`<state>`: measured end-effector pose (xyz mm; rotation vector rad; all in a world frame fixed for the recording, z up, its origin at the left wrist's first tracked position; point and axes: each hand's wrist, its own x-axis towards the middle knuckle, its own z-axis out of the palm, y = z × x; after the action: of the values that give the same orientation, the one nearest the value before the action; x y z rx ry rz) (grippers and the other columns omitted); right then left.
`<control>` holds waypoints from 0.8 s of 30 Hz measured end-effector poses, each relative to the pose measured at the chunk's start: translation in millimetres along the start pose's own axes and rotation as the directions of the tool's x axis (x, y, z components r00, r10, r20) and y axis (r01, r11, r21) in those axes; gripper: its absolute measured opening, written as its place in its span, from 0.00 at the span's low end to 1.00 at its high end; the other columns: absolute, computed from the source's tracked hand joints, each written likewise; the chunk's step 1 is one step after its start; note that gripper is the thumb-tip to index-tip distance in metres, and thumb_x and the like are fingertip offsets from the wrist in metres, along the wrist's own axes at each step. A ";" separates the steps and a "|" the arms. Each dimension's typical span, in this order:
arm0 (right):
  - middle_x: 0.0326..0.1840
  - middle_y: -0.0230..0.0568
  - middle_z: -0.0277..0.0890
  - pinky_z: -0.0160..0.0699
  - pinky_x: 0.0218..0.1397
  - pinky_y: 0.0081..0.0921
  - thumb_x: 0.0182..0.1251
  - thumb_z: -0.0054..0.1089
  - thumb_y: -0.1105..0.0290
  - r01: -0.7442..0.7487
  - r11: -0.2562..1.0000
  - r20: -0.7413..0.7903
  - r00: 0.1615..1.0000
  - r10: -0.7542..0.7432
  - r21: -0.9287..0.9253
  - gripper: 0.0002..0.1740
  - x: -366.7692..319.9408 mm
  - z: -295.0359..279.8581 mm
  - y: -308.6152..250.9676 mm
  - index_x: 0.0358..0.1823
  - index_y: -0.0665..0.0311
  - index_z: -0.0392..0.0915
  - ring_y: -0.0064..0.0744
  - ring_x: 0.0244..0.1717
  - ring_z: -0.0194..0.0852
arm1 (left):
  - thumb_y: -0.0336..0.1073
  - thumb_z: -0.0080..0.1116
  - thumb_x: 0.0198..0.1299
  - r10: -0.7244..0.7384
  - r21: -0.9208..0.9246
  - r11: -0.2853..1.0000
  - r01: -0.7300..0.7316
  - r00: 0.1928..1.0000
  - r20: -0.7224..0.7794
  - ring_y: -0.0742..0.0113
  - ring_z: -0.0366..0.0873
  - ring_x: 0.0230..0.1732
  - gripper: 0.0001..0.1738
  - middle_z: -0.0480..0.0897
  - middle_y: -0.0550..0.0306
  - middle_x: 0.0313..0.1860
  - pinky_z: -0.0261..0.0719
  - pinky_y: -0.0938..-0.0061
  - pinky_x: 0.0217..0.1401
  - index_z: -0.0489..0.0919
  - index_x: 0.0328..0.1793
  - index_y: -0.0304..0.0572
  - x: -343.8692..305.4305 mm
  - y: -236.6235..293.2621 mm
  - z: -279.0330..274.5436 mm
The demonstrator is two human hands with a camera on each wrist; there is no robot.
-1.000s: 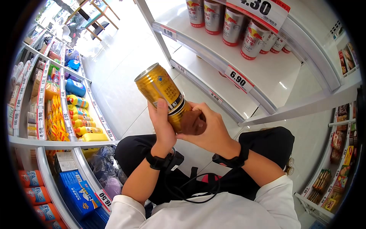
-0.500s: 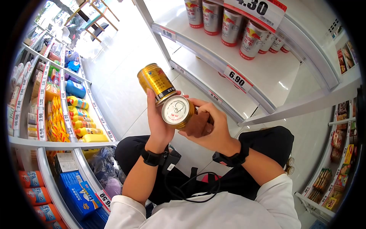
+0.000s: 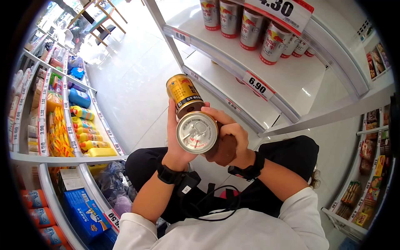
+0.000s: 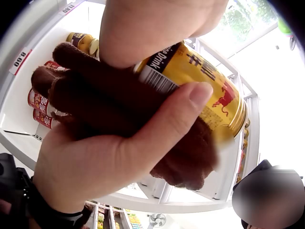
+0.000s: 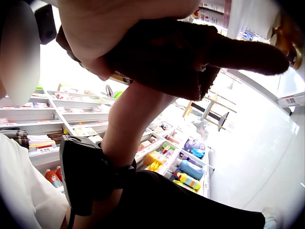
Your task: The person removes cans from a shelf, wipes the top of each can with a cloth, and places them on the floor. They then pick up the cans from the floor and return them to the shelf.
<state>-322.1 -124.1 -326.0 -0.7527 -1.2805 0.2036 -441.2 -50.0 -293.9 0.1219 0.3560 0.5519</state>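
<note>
In the head view two gold cans are between the hands: one can [image 3: 183,91] points away, and the other's silver lid [image 3: 197,132] faces the head camera. The left hand [image 3: 178,146] cradles them from the left and below, thumb along their side. Bunched brown cloth [image 3: 223,151] lies against the nearer can's right side, gripped by the right hand [image 3: 234,132] with bent fingers. The left wrist view shows the right hand's thumb over the cloth [image 4: 109,100] beside a gold can [image 4: 209,86]. In the right wrist view the cloth [image 5: 167,62] hides most of the cans.
Silver-and-red cans [image 3: 275,41] stand on the white shelf [image 3: 233,52] ahead. Stocked shelves [image 3: 79,183] rise at left, with bottles and boxes; packets [image 3: 368,187] fill a rack at right. Black-trousered knees flank the forearms, and a cable [image 3: 216,216] hangs over the lap.
The nearer can has tilted so its lid now faces the head camera. The farther can has shifted right and down, and the right hand's fingers are bent more tightly over the cloth.
</note>
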 end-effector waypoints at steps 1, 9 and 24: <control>0.64 0.66 0.75 0.79 0.63 0.41 0.54 0.78 0.74 0.007 1.000 0.005 1.000 -0.007 -0.015 0.25 -1.0 -1.0 2.0 0.40 0.63 0.64 0.54 0.57 0.82 | 0.73 0.43 0.69 -0.001 -0.003 1.000 0.001 1.000 0.000 0.57 0.86 0.50 0.45 0.84 0.48 0.51 0.87 0.61 0.56 0.74 0.62 0.32 0.5 -0.9 1.7; 0.63 0.64 0.77 0.80 0.61 0.40 0.53 0.76 0.74 0.031 0.994 0.028 0.999 -0.028 -0.109 0.22 8.6 -5.0 8.6 0.38 0.64 0.66 0.57 0.56 0.82 | 0.70 0.47 0.70 0.053 -0.011 0.999 -0.052 0.987 0.152 0.56 0.85 0.53 0.40 0.83 0.47 0.52 0.86 0.60 0.58 0.71 0.64 0.38 1.9 4.7 -8.5; 0.47 0.45 0.69 0.74 0.47 0.29 0.39 0.91 0.51 0.075 0.983 0.212 0.977 -0.039 -0.167 0.48 46.0 -44.4 -26.2 0.55 0.63 0.66 0.34 0.43 0.73 | 0.74 0.35 0.71 0.174 0.217 0.962 -0.167 0.985 -0.014 0.53 0.88 0.41 0.45 0.86 0.43 0.41 0.87 0.63 0.47 0.76 0.58 0.33 5.0 2.2 -11.6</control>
<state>-274.2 -136.6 -277.8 -0.8592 -1.5316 0.1265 -442.5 -45.3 -305.7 0.3552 0.4398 0.6861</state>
